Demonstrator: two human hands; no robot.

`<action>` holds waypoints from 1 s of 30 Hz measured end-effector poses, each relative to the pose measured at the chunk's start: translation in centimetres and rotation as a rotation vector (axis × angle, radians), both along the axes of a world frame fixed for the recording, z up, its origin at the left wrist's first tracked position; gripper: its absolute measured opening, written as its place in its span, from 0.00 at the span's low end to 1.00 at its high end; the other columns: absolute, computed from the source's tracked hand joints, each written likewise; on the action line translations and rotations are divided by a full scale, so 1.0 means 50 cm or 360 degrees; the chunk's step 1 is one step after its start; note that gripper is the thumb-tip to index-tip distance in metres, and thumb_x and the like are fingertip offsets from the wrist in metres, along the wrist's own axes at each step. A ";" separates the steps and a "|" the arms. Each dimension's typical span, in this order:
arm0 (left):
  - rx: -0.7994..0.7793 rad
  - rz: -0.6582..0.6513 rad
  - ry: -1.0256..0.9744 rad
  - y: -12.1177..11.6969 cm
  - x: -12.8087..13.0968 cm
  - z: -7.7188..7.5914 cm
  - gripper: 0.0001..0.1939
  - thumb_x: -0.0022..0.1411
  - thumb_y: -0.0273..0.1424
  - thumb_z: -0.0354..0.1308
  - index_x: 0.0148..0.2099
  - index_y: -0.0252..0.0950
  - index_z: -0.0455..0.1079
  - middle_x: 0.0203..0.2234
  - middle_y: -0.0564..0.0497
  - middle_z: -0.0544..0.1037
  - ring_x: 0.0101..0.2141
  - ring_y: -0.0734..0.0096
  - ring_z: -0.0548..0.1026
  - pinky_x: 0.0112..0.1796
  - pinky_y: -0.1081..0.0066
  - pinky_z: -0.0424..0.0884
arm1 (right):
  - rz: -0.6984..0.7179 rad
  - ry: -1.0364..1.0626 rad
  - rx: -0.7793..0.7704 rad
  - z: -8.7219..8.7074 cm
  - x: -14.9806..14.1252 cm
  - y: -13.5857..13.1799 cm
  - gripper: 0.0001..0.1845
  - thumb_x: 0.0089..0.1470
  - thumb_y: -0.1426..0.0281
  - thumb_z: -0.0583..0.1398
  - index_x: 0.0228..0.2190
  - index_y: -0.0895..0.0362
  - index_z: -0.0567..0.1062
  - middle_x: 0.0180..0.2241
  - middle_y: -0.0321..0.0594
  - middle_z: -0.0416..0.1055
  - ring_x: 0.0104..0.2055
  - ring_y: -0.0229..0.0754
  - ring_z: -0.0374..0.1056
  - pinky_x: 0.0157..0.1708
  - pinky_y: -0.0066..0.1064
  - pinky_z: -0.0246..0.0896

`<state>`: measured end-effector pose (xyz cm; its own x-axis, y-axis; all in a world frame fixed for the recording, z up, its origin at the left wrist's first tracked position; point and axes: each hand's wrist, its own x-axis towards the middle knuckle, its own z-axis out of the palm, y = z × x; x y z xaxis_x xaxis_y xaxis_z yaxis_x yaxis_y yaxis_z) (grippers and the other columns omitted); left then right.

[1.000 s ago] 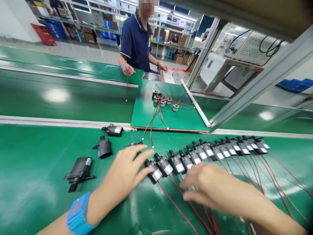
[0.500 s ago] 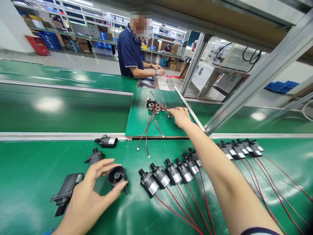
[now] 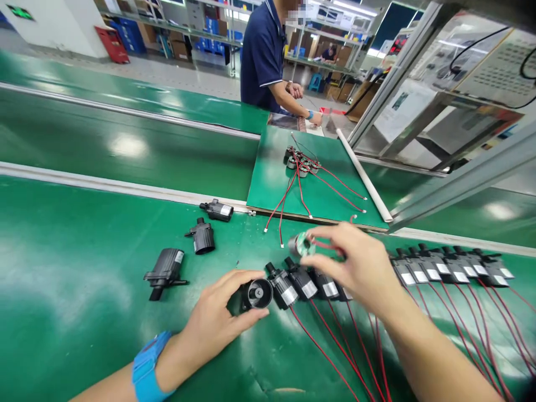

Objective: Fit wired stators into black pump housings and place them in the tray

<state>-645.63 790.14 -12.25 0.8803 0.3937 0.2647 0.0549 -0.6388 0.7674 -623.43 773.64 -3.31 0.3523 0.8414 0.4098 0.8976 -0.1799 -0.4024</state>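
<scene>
In my left hand (image 3: 221, 307) is a black pump housing (image 3: 258, 292), pinched between thumb and fingers with its round open end facing up toward me. My right hand (image 3: 352, 259) grips a small motor (image 3: 302, 244) with a green circuit board and red wires, held above the row of pumps, to the right of the housing and apart from it. Several finished-looking black pumps (image 3: 281, 286) with white labels and red wires lie just beyond. Left of my hands rest three loose black housings, the nearest one (image 3: 166, 269) on its side.
A green raised board (image 3: 272, 184) bears a cluster of motors (image 3: 302, 162) with red wires. A white tube (image 3: 364, 176) lies along its right edge. More wired pumps (image 3: 452, 265) stand at right. A co-worker (image 3: 263, 61) works across the bench beside a metal post (image 3: 393, 72).
My right hand has come back from the board with a motor, toward my left hand. The housing in my left hand now shows its open end more directly. The view has shifted.
</scene>
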 end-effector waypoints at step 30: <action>0.0602 -0.0327 -0.0178 0.005 -0.019 -0.014 0.12 0.71 0.30 0.54 0.55 0.42 0.68 0.53 0.43 0.73 0.50 0.66 0.78 0.44 0.71 0.78 | 0.0414 -0.0253 -0.0221 -0.085 -0.139 0.030 0.22 0.65 0.49 0.56 0.46 0.51 0.76 0.26 0.31 0.70 0.29 0.39 0.66 0.31 0.34 0.50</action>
